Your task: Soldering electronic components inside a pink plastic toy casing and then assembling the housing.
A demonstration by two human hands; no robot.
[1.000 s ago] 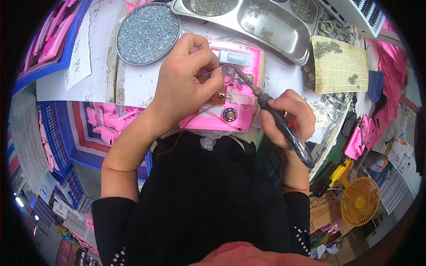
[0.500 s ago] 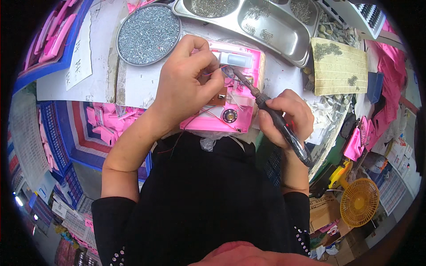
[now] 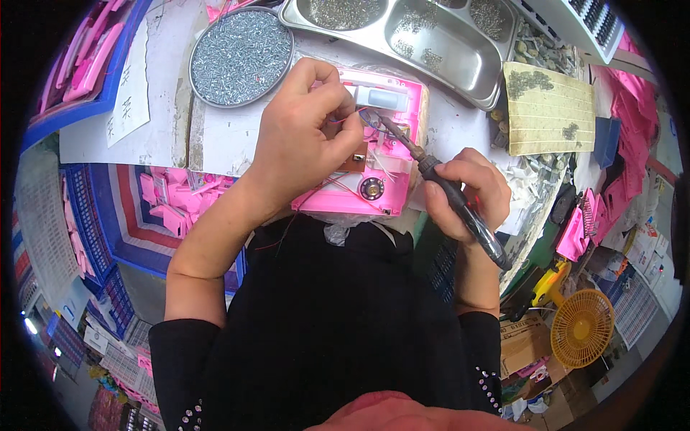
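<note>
A pink plastic housing point(image 3: 338, 201) lies in front of me, with a small round speaker point(image 3: 371, 188), a brown circuit board point(image 3: 353, 159), a grey rectangular part point(image 3: 382, 98) and thin wires in it. My right hand point(image 3: 471, 192) is closed round the black handle of a soldering iron point(image 3: 460, 201). The iron's tip points down at the wires near the grey part. Over the housing's left side, my left hand point(image 3: 309, 129) pinches a thin wire point(image 3: 365, 113) between thumb and forefinger. Its fingers partly cover the housing.
A round tray of screws point(image 3: 242, 57) stands at the back left, a steel compartment tray point(image 3: 449, 54) with small metal parts at the back. Right of them lies a yellowish card point(image 3: 550, 108). Blue crates point(image 3: 136, 241) with pink parts are at left, a yellow fan point(image 3: 582, 328) at lower right.
My right hand and the soldering iron have shifted slightly right and down, drawing the tip back a little. My left hand stays almost where it was.
</note>
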